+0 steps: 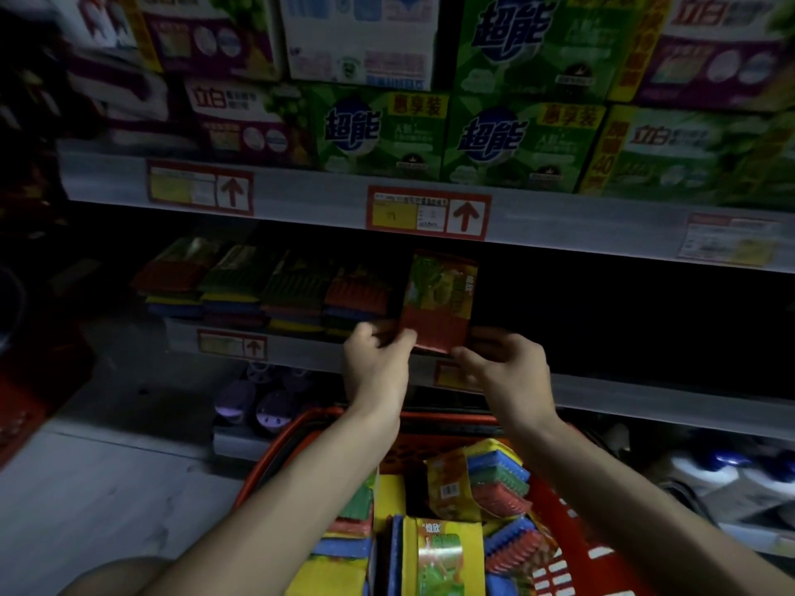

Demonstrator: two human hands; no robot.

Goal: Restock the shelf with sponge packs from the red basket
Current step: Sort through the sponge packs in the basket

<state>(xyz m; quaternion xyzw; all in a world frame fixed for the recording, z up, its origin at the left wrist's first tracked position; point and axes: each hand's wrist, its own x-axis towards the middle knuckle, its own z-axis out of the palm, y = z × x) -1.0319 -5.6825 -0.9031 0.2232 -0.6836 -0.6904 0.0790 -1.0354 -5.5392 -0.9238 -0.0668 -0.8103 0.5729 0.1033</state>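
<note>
- both hands, left hand (375, 354) and right hand (505, 364), have fingers pinched on one sponge pack (439, 301), held upright at the shelf (301, 348) edge
- stacked packs (266, 286) sit just left of it, dark gap on its right
- red basket (576, 531) with more packs below it

We note one sponge pack (439, 301) with a red sponge face and green-yellow label, upright at the shelf (301, 350) edge, just right of four stacked packs (266, 286). The red basket (572, 522) below holds more multicoloured packs (477, 488), lying jumbled.
</note>
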